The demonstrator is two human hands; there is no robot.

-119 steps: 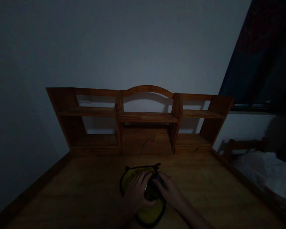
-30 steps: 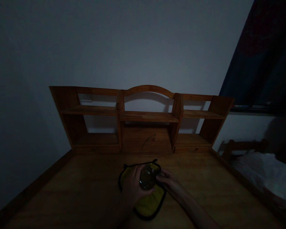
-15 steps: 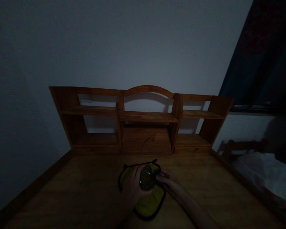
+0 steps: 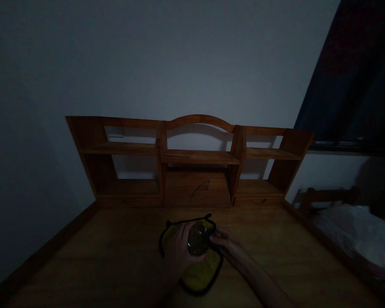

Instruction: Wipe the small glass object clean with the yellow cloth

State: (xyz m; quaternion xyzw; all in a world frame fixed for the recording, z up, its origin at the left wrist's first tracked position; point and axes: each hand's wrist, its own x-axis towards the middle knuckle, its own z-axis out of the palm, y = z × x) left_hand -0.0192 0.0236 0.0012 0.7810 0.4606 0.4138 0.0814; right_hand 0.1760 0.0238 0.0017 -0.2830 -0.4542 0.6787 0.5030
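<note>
Left hand: we record its fingers and thumb spread in a curve around the left side of a rounded glass vessel, which it grips. The vessel is transparent, dark and glossy, held over the cloth, midway between the bench's left and right edges. Right hand: fingers drawn together at the vessel's right side; we cannot tell in this dim light whether they pinch a fold of cloth. Yellow cloth: one, black-bordered, lying beneath both hands. Bench: wooden, with raised strips along its left and right edges. Beyond its right edge we list a whitish crumpled item and a wooden rail. Wooden shelf unit: along the bench's far edge, three bays, arched top at centre. Behind it we note a pale wall.
</note>
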